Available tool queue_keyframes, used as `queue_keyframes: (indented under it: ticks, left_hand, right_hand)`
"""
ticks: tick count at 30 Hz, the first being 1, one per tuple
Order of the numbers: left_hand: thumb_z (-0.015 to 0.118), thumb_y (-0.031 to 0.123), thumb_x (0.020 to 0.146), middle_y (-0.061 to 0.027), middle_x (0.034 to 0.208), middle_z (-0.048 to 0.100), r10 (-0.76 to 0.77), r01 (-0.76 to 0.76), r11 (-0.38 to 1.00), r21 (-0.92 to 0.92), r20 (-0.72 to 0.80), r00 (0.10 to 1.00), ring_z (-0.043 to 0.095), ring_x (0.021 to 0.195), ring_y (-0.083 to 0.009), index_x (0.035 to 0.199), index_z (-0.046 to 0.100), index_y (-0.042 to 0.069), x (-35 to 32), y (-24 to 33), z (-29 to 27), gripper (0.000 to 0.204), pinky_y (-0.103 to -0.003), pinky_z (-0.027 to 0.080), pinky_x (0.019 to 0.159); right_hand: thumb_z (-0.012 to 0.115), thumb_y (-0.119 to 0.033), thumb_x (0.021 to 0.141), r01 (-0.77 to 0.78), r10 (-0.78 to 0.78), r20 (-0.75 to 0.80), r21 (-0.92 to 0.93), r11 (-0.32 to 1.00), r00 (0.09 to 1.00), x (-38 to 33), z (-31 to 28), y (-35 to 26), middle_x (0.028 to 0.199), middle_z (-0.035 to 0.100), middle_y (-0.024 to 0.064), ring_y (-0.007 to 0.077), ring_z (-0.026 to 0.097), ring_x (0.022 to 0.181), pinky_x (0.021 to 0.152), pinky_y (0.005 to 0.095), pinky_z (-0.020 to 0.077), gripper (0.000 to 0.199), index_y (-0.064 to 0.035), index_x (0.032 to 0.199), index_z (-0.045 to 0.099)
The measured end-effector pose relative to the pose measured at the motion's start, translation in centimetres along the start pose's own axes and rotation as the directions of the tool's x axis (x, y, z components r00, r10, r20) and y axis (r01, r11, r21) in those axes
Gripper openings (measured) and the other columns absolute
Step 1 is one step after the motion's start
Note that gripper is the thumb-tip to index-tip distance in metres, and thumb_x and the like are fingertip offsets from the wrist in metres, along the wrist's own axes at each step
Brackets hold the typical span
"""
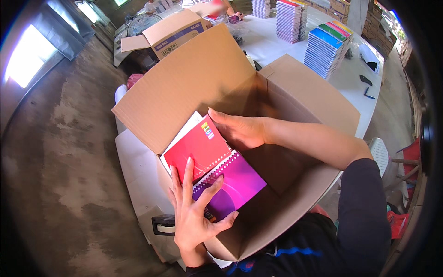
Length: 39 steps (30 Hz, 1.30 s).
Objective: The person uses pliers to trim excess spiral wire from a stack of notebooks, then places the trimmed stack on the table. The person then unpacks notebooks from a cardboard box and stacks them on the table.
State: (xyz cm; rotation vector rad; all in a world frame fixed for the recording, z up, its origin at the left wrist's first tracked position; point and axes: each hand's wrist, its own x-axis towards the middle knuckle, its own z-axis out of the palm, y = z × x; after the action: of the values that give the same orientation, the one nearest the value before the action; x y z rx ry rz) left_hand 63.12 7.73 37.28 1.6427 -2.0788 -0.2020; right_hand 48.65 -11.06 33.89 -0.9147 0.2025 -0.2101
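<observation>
A red-covered spiral notebook (198,144) and a purple one (242,184) lie side by side, spiral edges together, at the left part of an open cardboard box (318,104). A white sheet or cover (181,135) shows beyond the red notebook's left edge. My left hand (194,210) rests on both covers with its fingers spread and its thumb near the purple notebook's lower edge. My right hand (242,130) reaches over the box and lies along the red notebook's right edge, thumb at the top corner; its other fingers are partly hidden.
A tape dispenser (164,225) sits left of the box. Stacks of spiral notebooks (323,53) stand on the white table (263,30) at the back right. Behind the raised flap is another open carton (173,34). A person's hand (236,17) shows at the far side.
</observation>
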Motion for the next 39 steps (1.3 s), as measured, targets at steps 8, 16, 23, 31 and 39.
queue_keyframes:
  ticks: [8, 16, 23, 31, 39]
  left_hand:
    - [0.079, 0.039, 0.047, -0.0234, 0.149, 0.022, -0.05, 0.05, 0.999, -0.01, 0.02, 0.999, 0.012, 0.135, -0.0523, 0.108, 0.068, 0.018, 0.0, -0.3, 0.1, 0.065, -0.064, 0.02, 0.098]
    - [0.08, 0.04, 0.048, -0.0189, 0.15, 0.021, -0.084, 0.084, 0.996, 0.005, 0.031, 0.996, 0.012, 0.134, -0.0542, 0.107, 0.068, 0.023, -0.1, 0.1, -0.2, 0.063, -0.071, 0.022, 0.091]
    - [0.081, 0.039, 0.048, -0.023, 0.15, 0.015, -0.016, 0.015, 1.0, -0.027, -0.038, 0.999, 0.007, 0.136, -0.0522, 0.106, 0.069, 0.021, -0.2, -0.1, -0.1, 0.062, -0.066, 0.02, 0.099]
    - [0.08, 0.039, 0.049, -0.0294, 0.149, 0.007, 0.021, -0.022, 1.0, -0.018, -0.085, 0.996, 0.003, 0.135, -0.0528, 0.104, 0.07, 0.018, -0.4, 0.0, 0.1, 0.06, -0.059, 0.011, 0.107]
    - [0.08, 0.039, 0.048, -0.0303, 0.149, 0.005, 0.05, -0.046, 0.998, 0.038, -0.113, 0.992, 0.002, 0.136, -0.0518, 0.109, 0.068, 0.02, -0.8, -0.2, 0.3, 0.065, -0.055, 0.01, 0.109]
  right_hand:
    - [0.06, -0.043, 0.078, -0.064, 0.068, -0.227, 0.023, 0.998, 0.972, 0.5, 0.7, 0.3, 0.119, 0.055, 0.0084, 0.0199, 0.053, 0.106, 0.094, 0.0362, 0.0419, 0.057, -0.0092, 0.122, 0.048]
    - [0.062, -0.048, 0.077, -0.105, 0.099, -0.238, -0.016, 0.994, 0.966, 0.3, 0.6, 0.3, 0.121, 0.054, 0.0095, 0.0199, 0.052, 0.11, 0.094, 0.0379, 0.0424, 0.061, -0.0082, 0.122, 0.049]
    - [0.062, -0.037, 0.075, -0.088, 0.116, -0.255, 0.116, 0.989, 0.96, 0.5, 0.3, 1.5, 0.109, 0.06, 0.0121, 0.0208, 0.058, 0.097, 0.089, 0.0357, 0.0459, 0.053, -0.0048, 0.116, 0.052]
    - [0.058, -0.037, 0.076, 0.036, -0.017, -0.273, 0.066, 0.997, 0.962, 0.6, 1.1, 0.7, 0.109, 0.06, 0.0117, 0.0214, 0.058, 0.098, 0.089, 0.0356, 0.0451, 0.051, -0.005, 0.116, 0.053]
    - [0.052, -0.047, 0.076, 0.062, -0.11, -0.333, -0.152, 0.986, 0.937, -4.8, 0.9, -4.7, 0.103, 0.062, 0.0096, 0.0208, 0.061, 0.086, 0.063, 0.039, 0.0503, 0.06, -0.0063, 0.12, 0.051]
